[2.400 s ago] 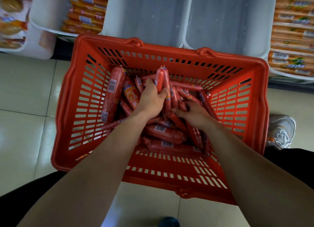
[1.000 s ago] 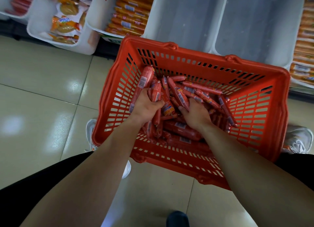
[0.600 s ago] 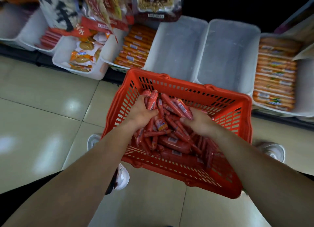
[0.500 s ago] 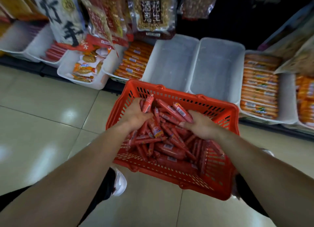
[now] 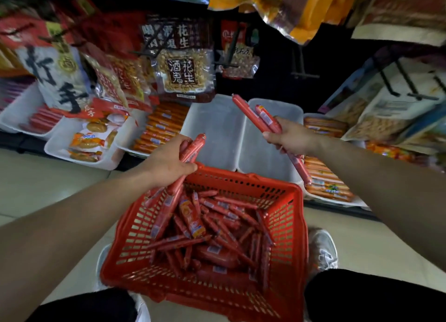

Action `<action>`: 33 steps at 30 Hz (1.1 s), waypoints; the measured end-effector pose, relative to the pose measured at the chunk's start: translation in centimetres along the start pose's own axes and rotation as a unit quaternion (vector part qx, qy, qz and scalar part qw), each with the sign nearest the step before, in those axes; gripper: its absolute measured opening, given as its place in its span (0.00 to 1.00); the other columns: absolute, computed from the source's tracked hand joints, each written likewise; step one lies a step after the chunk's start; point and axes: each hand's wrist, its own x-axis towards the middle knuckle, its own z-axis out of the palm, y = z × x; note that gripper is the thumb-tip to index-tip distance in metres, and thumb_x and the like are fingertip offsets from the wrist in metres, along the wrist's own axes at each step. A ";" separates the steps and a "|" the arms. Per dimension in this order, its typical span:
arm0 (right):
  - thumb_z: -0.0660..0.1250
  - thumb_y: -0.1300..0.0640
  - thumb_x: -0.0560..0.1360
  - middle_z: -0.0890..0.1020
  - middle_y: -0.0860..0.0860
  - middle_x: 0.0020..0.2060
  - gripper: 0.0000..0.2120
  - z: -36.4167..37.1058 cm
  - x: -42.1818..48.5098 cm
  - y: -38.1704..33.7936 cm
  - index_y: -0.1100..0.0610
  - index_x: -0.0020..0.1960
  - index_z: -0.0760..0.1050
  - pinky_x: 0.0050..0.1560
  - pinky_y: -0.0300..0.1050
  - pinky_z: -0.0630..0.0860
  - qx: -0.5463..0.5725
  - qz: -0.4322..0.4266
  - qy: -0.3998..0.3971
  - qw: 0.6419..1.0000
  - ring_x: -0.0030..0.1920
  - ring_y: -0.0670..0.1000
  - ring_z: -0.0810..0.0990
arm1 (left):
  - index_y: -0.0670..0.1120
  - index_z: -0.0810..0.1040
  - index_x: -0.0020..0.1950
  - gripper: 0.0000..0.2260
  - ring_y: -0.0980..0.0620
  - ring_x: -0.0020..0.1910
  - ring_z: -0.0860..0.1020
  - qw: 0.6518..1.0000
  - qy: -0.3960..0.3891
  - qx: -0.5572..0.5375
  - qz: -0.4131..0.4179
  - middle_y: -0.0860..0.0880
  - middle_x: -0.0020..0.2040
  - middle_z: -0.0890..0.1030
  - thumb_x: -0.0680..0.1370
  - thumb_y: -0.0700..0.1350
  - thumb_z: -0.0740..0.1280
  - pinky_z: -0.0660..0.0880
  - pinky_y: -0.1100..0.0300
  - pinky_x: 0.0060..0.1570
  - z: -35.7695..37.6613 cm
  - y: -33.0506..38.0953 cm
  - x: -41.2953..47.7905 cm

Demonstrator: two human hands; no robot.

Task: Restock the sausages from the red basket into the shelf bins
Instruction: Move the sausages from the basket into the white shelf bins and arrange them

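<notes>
My left hand (image 5: 169, 163) and right hand (image 5: 292, 138) each grip a few sausages (image 5: 193, 148). The red basket (image 5: 246, 178) holds many more.

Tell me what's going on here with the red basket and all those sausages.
A person is restocking a shop shelf. The left hand grips a bunch of sausages just above the far rim of the red basket. The right hand holds a second bunch raised over the empty white bins. Many loose sausages lie in the basket. Nothing has gone into those two bins yet.
</notes>
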 end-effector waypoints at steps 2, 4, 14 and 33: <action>0.67 0.54 0.80 0.77 0.52 0.41 0.06 0.3 2.4 0.7 0.50 0.53 0.69 0.38 0.47 0.77 -0.003 -0.007 -0.011 1.000 0.37 0.49 0.76 | 0.52 0.70 0.67 0.26 0.52 0.52 0.77 1.000 0.012 -0.001 0.002 0.53 0.54 0.78 0.73 0.47 0.76 0.70 0.59 0.51 0.7 -0.4 1.8; 0.67 0.53 0.80 0.77 0.52 0.40 0.07 1.0 4.5 1.7 0.52 0.54 0.70 0.40 0.49 0.77 -0.012 -0.009 -0.028 0.999 0.37 0.50 0.76 | 0.51 0.71 0.66 0.25 0.52 0.50 0.78 0.999 0.032 -0.016 0.008 0.52 0.52 0.79 0.72 0.46 0.76 0.69 0.60 0.49 1.4 -1.0 3.6; 0.68 0.52 0.79 0.74 0.44 0.39 0.06 6.0 8.6 7.4 0.51 0.50 0.71 0.33 0.28 0.66 -0.073 0.004 -0.014 0.997 0.39 0.45 0.73 | 0.53 0.69 0.60 0.19 0.60 0.40 0.77 0.997 0.057 -0.042 -0.012 0.57 0.45 0.77 0.74 0.44 0.74 0.69 0.68 0.37 4.7 -4.1 8.5; 0.71 0.45 0.75 0.80 0.50 0.60 0.23 2.9 5.6 10.8 0.50 0.66 0.72 0.56 0.48 0.74 -0.308 -0.012 -0.146 0.940 0.59 0.55 0.78 | 0.52 0.71 0.65 0.23 0.52 0.46 0.80 1.000 -0.002 0.003 0.011 0.52 0.50 0.79 0.74 0.46 0.75 0.73 0.59 0.44 6.8 1.3 11.6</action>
